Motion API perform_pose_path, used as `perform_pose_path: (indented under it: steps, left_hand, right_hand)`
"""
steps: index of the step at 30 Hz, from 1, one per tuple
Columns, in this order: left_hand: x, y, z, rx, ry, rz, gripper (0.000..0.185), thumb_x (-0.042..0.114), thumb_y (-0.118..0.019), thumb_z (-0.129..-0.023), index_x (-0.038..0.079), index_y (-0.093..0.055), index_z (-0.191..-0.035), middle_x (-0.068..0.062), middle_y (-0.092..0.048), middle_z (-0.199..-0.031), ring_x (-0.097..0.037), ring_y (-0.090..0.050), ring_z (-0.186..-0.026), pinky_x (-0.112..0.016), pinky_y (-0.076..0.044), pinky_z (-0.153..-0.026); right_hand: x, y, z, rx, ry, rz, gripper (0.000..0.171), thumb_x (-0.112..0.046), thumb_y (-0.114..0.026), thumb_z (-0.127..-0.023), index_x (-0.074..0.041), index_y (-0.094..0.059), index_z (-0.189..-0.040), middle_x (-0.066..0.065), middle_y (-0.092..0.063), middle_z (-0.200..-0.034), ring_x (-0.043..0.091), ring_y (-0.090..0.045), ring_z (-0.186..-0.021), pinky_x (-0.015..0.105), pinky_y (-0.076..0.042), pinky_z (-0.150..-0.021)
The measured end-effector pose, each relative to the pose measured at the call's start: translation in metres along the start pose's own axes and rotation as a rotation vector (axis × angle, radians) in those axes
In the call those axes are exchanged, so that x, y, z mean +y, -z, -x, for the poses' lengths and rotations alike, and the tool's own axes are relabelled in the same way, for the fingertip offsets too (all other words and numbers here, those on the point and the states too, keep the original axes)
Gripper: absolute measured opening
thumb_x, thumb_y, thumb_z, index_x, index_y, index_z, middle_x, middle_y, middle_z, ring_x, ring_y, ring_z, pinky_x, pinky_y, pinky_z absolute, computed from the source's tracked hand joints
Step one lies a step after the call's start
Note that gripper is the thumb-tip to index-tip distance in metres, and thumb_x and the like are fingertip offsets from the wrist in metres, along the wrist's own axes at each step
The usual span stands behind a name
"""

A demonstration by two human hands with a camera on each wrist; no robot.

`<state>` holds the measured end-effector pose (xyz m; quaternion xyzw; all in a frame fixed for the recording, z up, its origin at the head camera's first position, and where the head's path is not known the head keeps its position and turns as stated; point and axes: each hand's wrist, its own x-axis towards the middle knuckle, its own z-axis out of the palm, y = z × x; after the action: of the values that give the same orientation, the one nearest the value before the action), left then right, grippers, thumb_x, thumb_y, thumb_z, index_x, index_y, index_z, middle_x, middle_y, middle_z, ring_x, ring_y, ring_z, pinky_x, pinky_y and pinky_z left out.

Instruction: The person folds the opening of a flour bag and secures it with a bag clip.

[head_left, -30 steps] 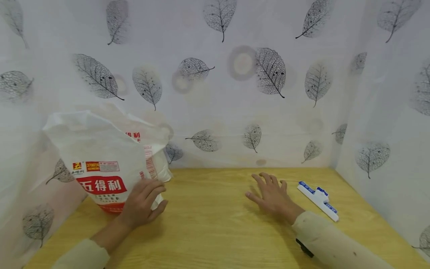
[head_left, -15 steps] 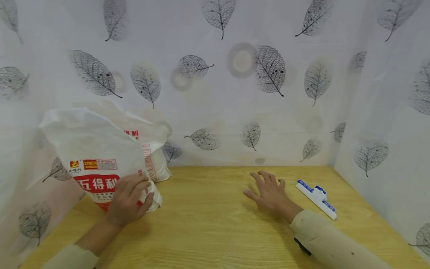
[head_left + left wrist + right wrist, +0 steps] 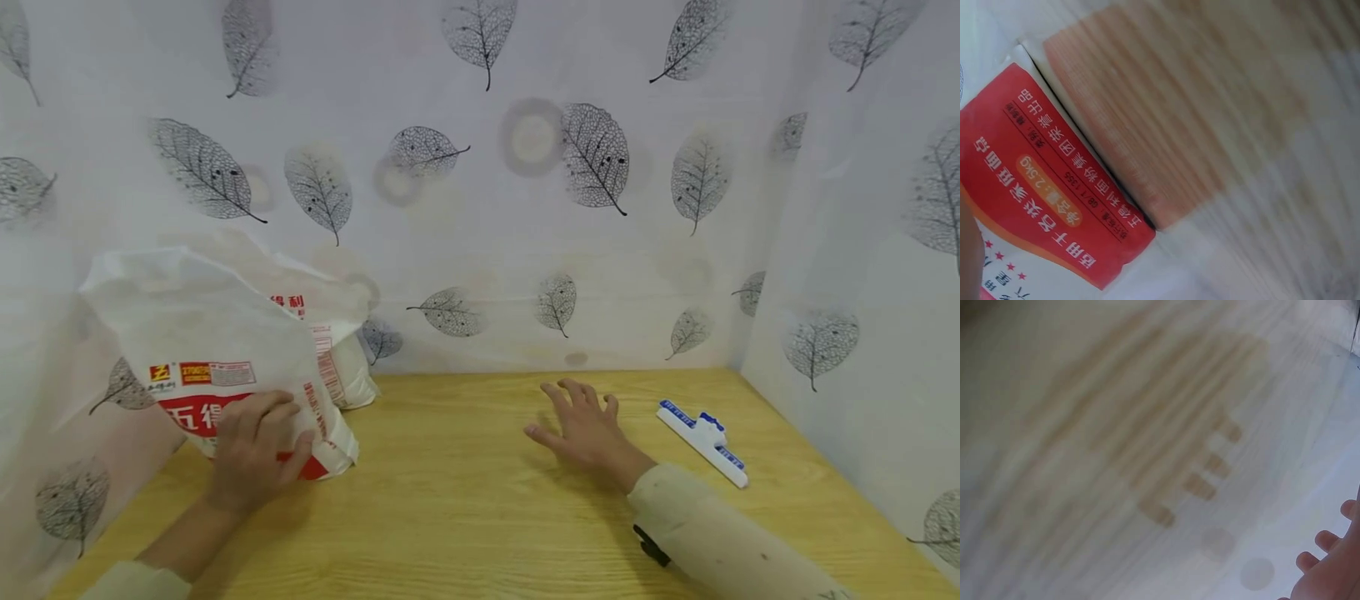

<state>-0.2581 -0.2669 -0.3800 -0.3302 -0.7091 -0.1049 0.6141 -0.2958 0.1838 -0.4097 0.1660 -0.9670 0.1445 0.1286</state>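
Observation:
On the left of the table stands a white flour bag with a red printed label, its top gaping and crumpled. My left hand lies against its lower front, fingers loosely bent, covering part of the label; whether it presses is hard to tell. In the left wrist view the bag's red lower face fills the left side, with a sliver of the hand at the edge. My right hand hovers low over the table with spread fingers and holds nothing. Its fingertips show in the right wrist view.
Behind the flour bag shows another white bag part with red print; whether it is separate is unclear. A white and blue bag clip lies right of my right hand. A leaf-patterned curtain borders the wooden table.
My left hand has slid left across the front of the flour bag, uncovering its lower right corner. My right hand has shifted slightly left, and the view has moved a little.

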Motion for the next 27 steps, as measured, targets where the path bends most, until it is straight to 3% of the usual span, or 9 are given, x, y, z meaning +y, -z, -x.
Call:
perform_pose_path:
  steps: [27]
  left_hand:
    - [-0.015, 0.011, 0.014, -0.073, 0.028, -0.105, 0.051, 0.042, -0.045, -0.100, -0.008, -0.056, -0.108, -0.028, -0.052, -0.113, -0.043, -0.043, -0.100, -0.054, -0.027, -0.078]
  right_hand:
    - [-0.028, -0.016, -0.015, -0.012, 0.061, 0.067, 0.085, -0.078, -0.046, -0.088, -0.022, -0.040, -0.152, 0.013, -0.039, -0.154, 0.040, -0.037, -0.138, 0.073, -0.022, -0.104]
